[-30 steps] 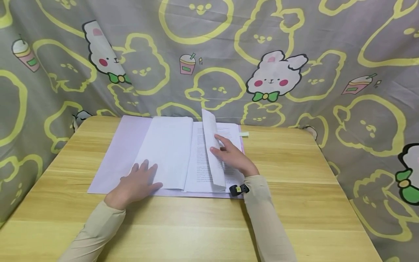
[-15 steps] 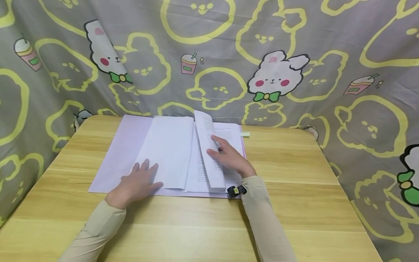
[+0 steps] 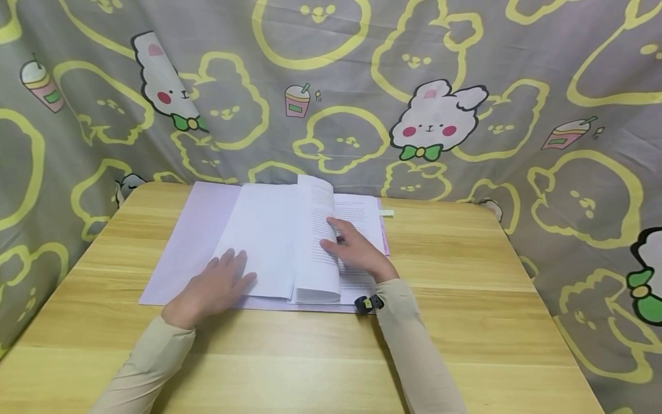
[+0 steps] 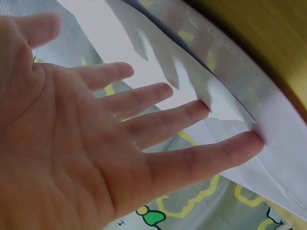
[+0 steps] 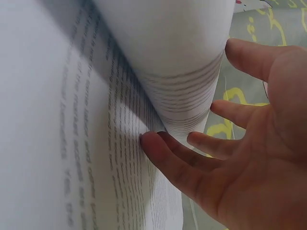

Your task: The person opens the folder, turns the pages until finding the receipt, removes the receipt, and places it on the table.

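Observation:
A booklet of printed sheets lies open in a pale purple cover (image 3: 191,241). Its left side is a blank white page (image 3: 264,241). On the right, a printed page (image 3: 316,230) arches up and leftward over the text sheet (image 3: 358,204) beneath. My right hand (image 3: 359,250) touches this arched page, fingers loosely extended; in the right wrist view its fingertips (image 5: 234,47) meet the curved paper. My left hand (image 3: 209,290) lies with spread fingers at the lower part of the blank page and cover. In the left wrist view, its palm (image 4: 72,139) holds nothing.
The booklet lies on a wooden table (image 3: 269,362) near its back edge. Behind and beside the table hangs a grey curtain (image 3: 351,86) with cartoon prints. A pale tab (image 3: 387,213) sticks out at the booklet's right. A black device (image 3: 368,303) sits at the right wrist.
My right hand has moved a little left, and the printed page has swung from steeply raised to arching leftward. More of its printed side shows. My left hand has barely moved.

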The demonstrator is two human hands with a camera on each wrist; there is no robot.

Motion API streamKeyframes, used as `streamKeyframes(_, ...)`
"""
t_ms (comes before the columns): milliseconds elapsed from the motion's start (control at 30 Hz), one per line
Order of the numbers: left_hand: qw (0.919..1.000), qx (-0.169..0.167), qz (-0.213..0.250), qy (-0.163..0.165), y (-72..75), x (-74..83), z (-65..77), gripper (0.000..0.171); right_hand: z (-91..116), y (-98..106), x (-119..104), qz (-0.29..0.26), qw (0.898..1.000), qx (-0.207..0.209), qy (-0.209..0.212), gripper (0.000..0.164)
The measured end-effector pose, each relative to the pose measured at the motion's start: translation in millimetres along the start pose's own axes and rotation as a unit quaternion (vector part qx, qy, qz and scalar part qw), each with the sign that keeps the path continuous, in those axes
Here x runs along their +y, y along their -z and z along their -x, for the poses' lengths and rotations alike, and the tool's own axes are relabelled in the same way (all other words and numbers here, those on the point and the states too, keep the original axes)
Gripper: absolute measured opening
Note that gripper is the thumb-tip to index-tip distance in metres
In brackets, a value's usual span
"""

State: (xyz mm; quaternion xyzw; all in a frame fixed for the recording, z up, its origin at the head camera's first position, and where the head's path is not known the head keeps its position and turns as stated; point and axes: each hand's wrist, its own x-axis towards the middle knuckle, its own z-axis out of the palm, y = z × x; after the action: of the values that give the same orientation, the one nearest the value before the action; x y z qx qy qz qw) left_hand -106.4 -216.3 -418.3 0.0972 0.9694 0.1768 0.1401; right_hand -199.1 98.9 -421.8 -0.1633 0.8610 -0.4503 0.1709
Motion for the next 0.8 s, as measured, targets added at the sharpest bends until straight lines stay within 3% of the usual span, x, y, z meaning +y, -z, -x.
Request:
streamKeyframes(233, 0.9999, 0.016, 0.0, 0.005, -0.8, -0.3, -1.9, 0.076, -3, -10, -3, 0.029, 0.999, -0.006, 0.024, 0.07)
streamKeyframes(400, 0.9996, 0.017, -0.012, -0.019, 0.7, -1.7, -0.3, 0.068, -5, -16, -5, 0.063, 0.997, -0.005, 0.04, 0.068)
streamKeyframes(567, 0.9988, 0.011, 0.008, -0.047, 7.8, -3.0, 2.0, 0.059, -6, -21, -7, 0.087, 0.995, -0.008, 0.046, 0.066)
streamKeyframes(800, 0.9989, 0.008, 0.043, -0.016, 13.6, -8.6, 0.7, 0.06, -6, -26, -10, 0.103, 0.993, -0.012, 0.053, 0.067)
